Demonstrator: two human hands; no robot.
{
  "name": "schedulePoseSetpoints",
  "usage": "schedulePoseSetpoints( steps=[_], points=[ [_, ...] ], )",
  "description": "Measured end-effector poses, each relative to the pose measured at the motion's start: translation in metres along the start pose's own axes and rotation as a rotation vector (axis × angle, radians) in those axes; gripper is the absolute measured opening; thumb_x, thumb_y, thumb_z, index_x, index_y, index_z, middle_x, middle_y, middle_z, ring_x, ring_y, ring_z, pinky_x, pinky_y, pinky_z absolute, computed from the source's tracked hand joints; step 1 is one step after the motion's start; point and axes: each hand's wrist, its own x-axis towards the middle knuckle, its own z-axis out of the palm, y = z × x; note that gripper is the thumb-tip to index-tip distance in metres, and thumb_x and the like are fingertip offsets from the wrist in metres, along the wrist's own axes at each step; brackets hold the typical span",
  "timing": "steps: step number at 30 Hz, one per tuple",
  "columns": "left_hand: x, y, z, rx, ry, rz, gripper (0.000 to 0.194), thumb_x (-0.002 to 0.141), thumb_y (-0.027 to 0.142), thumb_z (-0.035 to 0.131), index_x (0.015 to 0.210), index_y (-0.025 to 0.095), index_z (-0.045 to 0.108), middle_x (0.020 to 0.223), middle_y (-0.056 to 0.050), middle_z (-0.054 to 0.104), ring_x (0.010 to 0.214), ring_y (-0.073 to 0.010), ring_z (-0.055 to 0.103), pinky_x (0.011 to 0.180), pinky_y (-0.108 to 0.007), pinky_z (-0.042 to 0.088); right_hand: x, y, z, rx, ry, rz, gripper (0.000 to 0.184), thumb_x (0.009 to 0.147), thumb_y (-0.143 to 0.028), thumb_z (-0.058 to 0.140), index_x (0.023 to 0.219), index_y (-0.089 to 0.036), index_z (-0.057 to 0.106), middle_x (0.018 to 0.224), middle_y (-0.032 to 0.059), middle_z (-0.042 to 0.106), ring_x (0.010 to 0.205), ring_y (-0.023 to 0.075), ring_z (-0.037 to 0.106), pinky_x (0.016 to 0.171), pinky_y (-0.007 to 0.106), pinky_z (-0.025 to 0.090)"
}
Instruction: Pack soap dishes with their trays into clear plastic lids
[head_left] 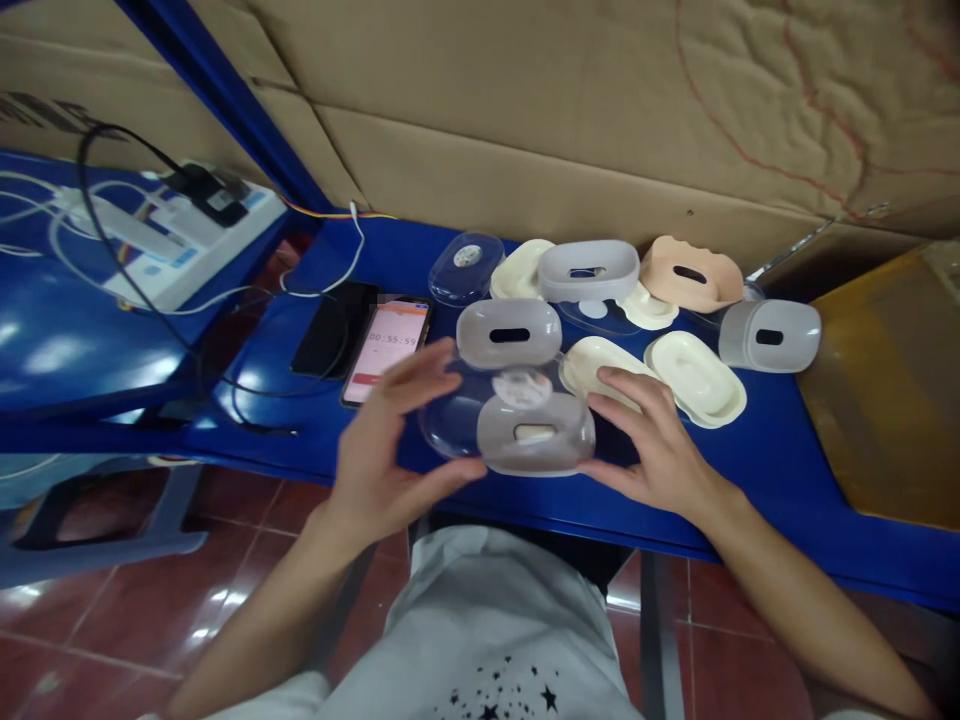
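Observation:
Above the front of the blue table, my left hand (386, 445) curls its thumb and fingers around the left end of a clear plastic cover (450, 425). The cover bears a round white sticker and is slightly blurred. Overlapping it on the right is a grey oval dish (499, 452) with a slot in its middle, a cream piece showing through. My right hand (649, 440) grips the right end of this dish between thumb and fingers. Just behind stands another grey slotted dish (510, 350). A cream oval tray (589, 362) lies partly behind my right fingers.
More parts lie behind: a clear cover (454, 275), a grey dish (589, 285), a peach wavy-rimmed dish (686, 290), a cream tray (697, 375) and a grey dish (802, 335). A phone (390, 345) showing a timer, a power strip (199, 240) and a carton (892, 390) flank them.

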Motion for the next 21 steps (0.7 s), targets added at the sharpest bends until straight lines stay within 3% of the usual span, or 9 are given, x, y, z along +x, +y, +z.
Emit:
schedulePoseSetpoints(
  steps=[4, 9, 14, 21],
  points=[
    [0.001, -0.009, 0.020, -0.281, -0.126, 0.139, 0.061, 0.096, 0.048, 0.081, 0.148, 0.033, 0.054, 0.164, -0.013, 0.052, 0.153, -0.0319, 0.052, 0.122, -0.056, 0.052, 0.001, -0.002, -0.004, 0.052, -0.073, -0.047, 0.087, 0.097, -0.043, 0.079, 0.170, -0.025, 0.033, 0.169, 0.0229, 0.043, 0.158, 0.0390, 0.045, 0.121, 0.060, 0.051],
    [0.002, -0.020, 0.026, -0.240, -0.185, 0.162, 0.061, 0.091, 0.042, 0.087, 0.143, 0.031, 0.057, 0.163, -0.013, 0.053, 0.150, -0.0300, 0.056, 0.118, -0.055, 0.056, 0.002, 0.001, -0.001, 0.062, -0.172, -0.075, 0.071, 0.101, -0.037, 0.075, 0.163, -0.023, 0.045, 0.161, 0.0194, 0.056, 0.153, 0.0327, 0.052, 0.121, 0.056, 0.053],
    [-0.006, -0.026, 0.029, -0.228, -0.240, 0.135, 0.060, 0.090, 0.037, 0.089, 0.139, 0.028, 0.056, 0.162, -0.015, 0.052, 0.151, -0.0307, 0.054, 0.120, -0.056, 0.055, 0.003, 0.000, 0.002, 0.068, -0.203, -0.072, 0.062, 0.100, -0.037, 0.075, 0.157, -0.023, 0.055, 0.158, 0.0171, 0.060, 0.151, 0.0332, 0.055, 0.121, 0.057, 0.053],
    [-0.005, -0.027, 0.032, -0.167, -0.319, 0.116, 0.066, 0.095, 0.037, 0.083, 0.151, 0.028, 0.049, 0.165, -0.015, 0.045, 0.153, -0.0317, 0.050, 0.123, -0.055, 0.051, 0.003, 0.002, 0.003, 0.076, -0.240, -0.047, 0.069, 0.102, -0.035, 0.072, 0.165, -0.025, 0.046, 0.164, 0.0153, 0.055, 0.156, 0.0316, 0.049, 0.125, 0.057, 0.048]
  ],
)
